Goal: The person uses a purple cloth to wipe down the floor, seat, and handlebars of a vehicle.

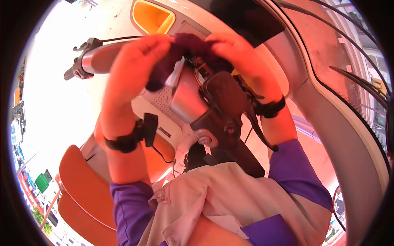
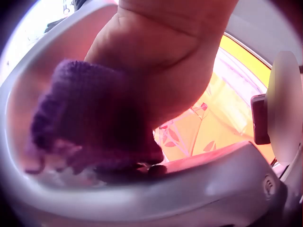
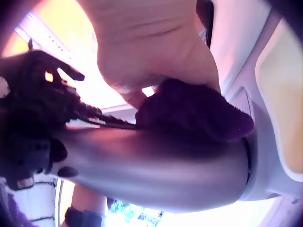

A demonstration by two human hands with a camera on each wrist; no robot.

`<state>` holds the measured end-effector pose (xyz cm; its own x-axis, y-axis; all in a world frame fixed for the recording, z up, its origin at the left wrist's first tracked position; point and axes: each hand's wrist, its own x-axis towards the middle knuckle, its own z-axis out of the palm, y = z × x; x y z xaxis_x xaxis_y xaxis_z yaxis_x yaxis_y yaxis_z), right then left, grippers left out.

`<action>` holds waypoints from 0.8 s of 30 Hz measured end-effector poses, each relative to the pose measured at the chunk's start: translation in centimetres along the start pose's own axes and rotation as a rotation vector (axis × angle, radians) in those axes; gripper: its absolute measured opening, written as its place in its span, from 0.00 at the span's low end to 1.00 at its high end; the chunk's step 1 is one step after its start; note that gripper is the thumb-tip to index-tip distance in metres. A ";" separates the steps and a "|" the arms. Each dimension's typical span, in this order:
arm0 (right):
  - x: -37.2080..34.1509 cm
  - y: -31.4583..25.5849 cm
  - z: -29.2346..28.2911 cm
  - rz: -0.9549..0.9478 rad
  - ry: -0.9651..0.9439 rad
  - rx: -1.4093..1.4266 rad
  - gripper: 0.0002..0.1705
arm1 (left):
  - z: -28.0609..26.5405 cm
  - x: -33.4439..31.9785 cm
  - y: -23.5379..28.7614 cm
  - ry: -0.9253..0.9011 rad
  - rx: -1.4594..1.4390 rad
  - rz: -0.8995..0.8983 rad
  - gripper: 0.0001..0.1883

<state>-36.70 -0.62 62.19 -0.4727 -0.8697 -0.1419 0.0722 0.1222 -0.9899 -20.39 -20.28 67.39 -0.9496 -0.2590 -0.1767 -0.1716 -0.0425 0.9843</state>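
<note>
A dark purple cloth point(image 1: 158, 76) is draped over the middle of a vehicle's grey handlebar cover point(image 1: 188, 100). My left hand point(image 1: 139, 57) grips its left part, and my right hand point(image 1: 238, 51) grips its right part. In the left wrist view the cloth point(image 2: 80, 113) bunches below my palm and hides the fingertips, close against a grey panel point(image 2: 156, 203). In the right wrist view my right hand point(image 3: 156, 56) curls over the cloth point(image 3: 194, 111), which lies on the rounded grey cover point(image 3: 156, 161). A black strap circles each wrist.
Handlebar grips and levers point(image 1: 84, 61) stick out at the left and toward my body. A yellow-lined compartment point(image 1: 154, 18) opens in the dashboard ahead. An orange seat point(image 1: 86, 188) stands at the left. The windshield frame point(image 1: 349, 119) curves along the right.
</note>
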 end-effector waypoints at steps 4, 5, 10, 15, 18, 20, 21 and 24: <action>-1.7 -6.0 -1.3 -0.099 0.076 0.029 0.18 | 1.4 -0.5 5.9 0.074 -0.024 0.275 0.12; -2.3 -7.6 -1.2 -0.126 0.091 0.021 0.18 | 1.1 -0.8 6.4 0.019 -0.026 0.342 0.14; -6.8 -8.5 2.1 -0.388 0.112 -0.326 0.20 | 4.0 -5.4 6.0 -0.145 0.382 0.249 0.11; -11.1 -11.7 2.8 -0.352 0.178 -0.525 0.25 | 4.7 -8.2 8.2 -0.056 0.167 0.327 0.11; -12.7 -13.9 3.8 -0.367 0.282 -0.635 0.25 | 5.7 -8.5 9.0 0.028 0.222 0.402 0.11; -13.9 -14.5 2.7 -0.384 0.184 -0.882 0.20 | 6.6 -9.4 8.6 -0.002 0.624 0.384 0.13; -14.5 -13.9 2.0 -0.410 0.139 -0.901 0.16 | 6.9 -9.3 6.6 -0.026 0.770 0.522 0.13; -16.4 -12.5 3.4 -0.385 0.142 -0.925 0.17 | 7.0 -9.6 5.3 0.033 0.924 0.703 0.14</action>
<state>-26.89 10.54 76.88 -0.4247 -0.8708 0.2478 -0.7878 0.2206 -0.5751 -14.08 -11.24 74.25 -0.9066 0.0281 0.4210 0.2513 0.8374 0.4854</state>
